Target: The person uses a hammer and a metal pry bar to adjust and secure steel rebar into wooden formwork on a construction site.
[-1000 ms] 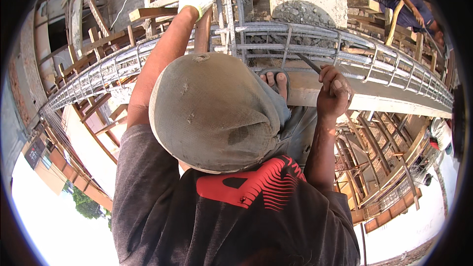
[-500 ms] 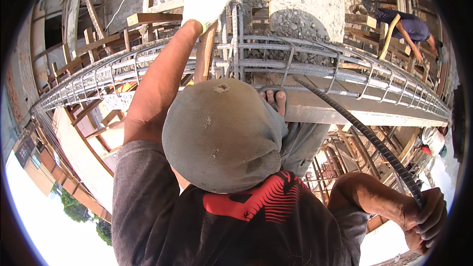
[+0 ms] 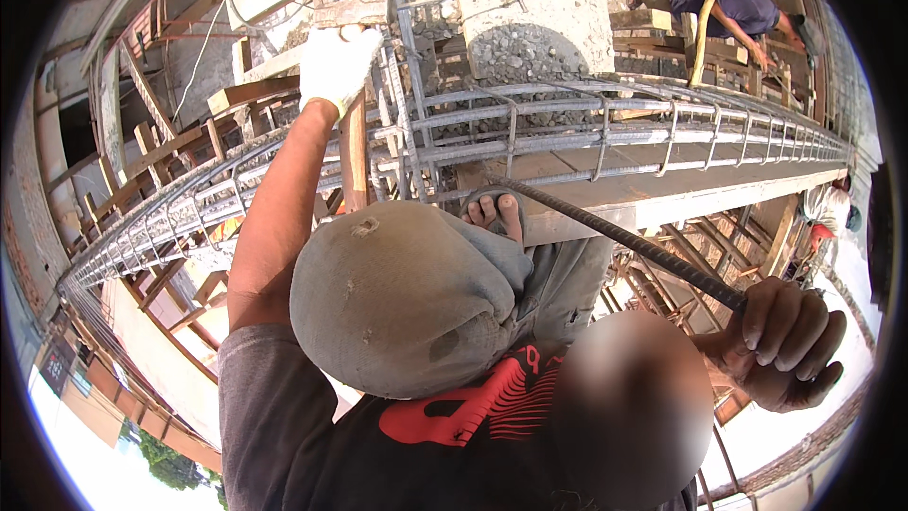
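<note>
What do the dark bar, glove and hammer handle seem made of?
Dark bar: likely steel, dull, going by its ribs. Glove: probably cloth, white, with a soft outline; glare hides any weave. Handle: seemingly wood, from its brown colour; finish unclear.

A head-worn fisheye camera is looking steeply down, close above the dark shirt point(image 3: 407, 473), framing left hand point(image 3: 337, 68) and right hand point(image 3: 787, 345).

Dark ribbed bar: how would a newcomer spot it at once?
Find the steel cage crossing the view. Below its right half, the bare right hand holds the dark ribbed bar, slanting up-left toward the sandalled foot. Unlike the cage's pale bars, it's dark.
</note>
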